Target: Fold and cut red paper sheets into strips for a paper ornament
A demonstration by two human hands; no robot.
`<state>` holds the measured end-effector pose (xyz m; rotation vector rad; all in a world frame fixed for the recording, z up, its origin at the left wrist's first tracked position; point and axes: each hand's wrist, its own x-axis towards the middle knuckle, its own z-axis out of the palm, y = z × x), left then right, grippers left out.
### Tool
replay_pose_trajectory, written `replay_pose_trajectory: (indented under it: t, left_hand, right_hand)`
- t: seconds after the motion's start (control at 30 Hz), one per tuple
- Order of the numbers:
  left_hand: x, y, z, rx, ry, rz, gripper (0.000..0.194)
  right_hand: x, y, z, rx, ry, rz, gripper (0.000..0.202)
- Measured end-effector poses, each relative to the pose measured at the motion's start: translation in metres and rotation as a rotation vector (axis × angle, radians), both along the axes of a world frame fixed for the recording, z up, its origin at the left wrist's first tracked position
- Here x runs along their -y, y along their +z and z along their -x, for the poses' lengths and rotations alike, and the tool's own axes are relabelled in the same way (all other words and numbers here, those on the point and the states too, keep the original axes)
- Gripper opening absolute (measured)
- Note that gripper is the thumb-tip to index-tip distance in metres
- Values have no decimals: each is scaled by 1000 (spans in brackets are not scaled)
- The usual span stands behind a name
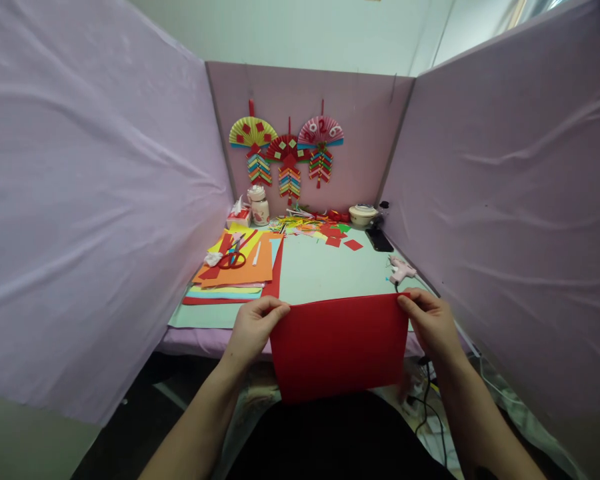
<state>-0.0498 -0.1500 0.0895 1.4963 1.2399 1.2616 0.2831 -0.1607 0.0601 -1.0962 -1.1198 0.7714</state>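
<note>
A red sheet of paper (341,348) hangs in front of the table's near edge, held up by its two top corners. My left hand (256,328) pinches the top left corner between thumb and fingers. At the top right corner, my right hand (431,321) grips the sheet the same way. The top edge is nearly level, a little higher on the right. Beyond my left hand lies a stack of coloured paper, an orange sheet (261,268) near its top, with red-handled scissors (233,259) on it. A pink glue gun (401,269) lies beyond my right hand.
Paper scraps (305,223) and red squares (353,245) lie toward the back of the table. A tissue box (239,215), a jar (259,205), a lidded bowl (363,215) and a phone (379,240) stand or lie around them. Paper fan decorations (321,131) hang on the back panel; cloth-covered panels flank both sides.
</note>
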Motion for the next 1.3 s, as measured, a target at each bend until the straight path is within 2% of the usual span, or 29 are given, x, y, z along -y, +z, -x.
replay_pose_trajectory:
  t: [0.17,0.23,0.3,0.33,0.4,0.5,0.57,0.73,0.83,0.97,1.13,1.3]
  left_hand:
    - [3,15,0,-261,-114,-76,15]
    - [9,23,-5,-332,-191,-148,25]
    - [14,27,-13,-409,-269,-225,18]
    - [16,28,-16,-462,-294,-267,10]
    - [19,27,-22,-573,-287,-360,15]
    - [19,21,-26,-674,-232,-481,19]
    - [19,17,-28,-703,-243,-500,19]
    - [20,10,-43,-621,-334,-419,13]
    - [21,8,-51,-550,-289,-452,16]
    - [24,7,-55,-571,-255,-495,17]
    - [29,13,-64,-474,-264,-406,9]
    - [32,19,-71,-368,-247,-371,10]
  right_hand:
    - [5,18,2,138,16,-31,21]
    - [13,29,8,252,65,-91,21]
    - [21,39,16,339,126,-174,20]
    - [25,42,20,366,148,-212,18]
    - [32,47,24,412,167,-247,15]
    - [34,48,24,454,184,-206,8]
    - [32,46,25,445,175,-173,9]
    - [25,37,34,362,131,-153,13]
    - [25,33,39,333,160,-130,13]
    - [27,33,38,335,166,-102,15]
    - [28,32,40,335,181,-145,15]
    - [30,29,44,313,239,-199,10]
